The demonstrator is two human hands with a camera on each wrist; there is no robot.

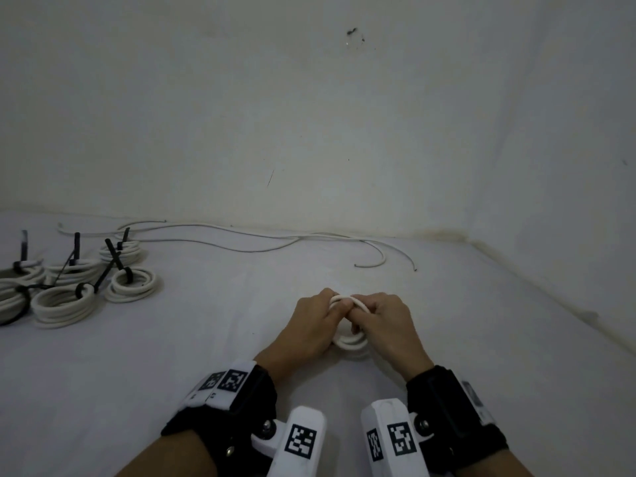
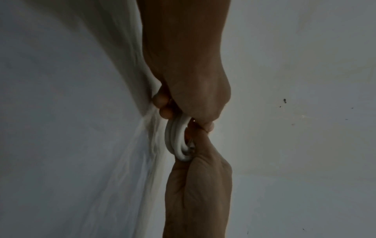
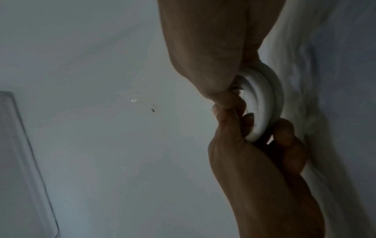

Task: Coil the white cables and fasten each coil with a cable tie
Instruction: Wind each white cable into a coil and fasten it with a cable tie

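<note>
Both hands clamped on one small coil of round white cable (image 1: pixel 349 340), left hand (image 1: pixel 311 325) and right hand (image 1: pixel 387 323) touching above it. Step judged: holding finished turns, not yet tied. Next needed: a black cable tie, none near this coil. Left of coil, tied white coils (image 1: pixel 132 285); behind, loose white cables (image 1: pixel 241 241). No readable writing, only square code markers (image 1: pixel 301 440) on wrist mounts.
</note>
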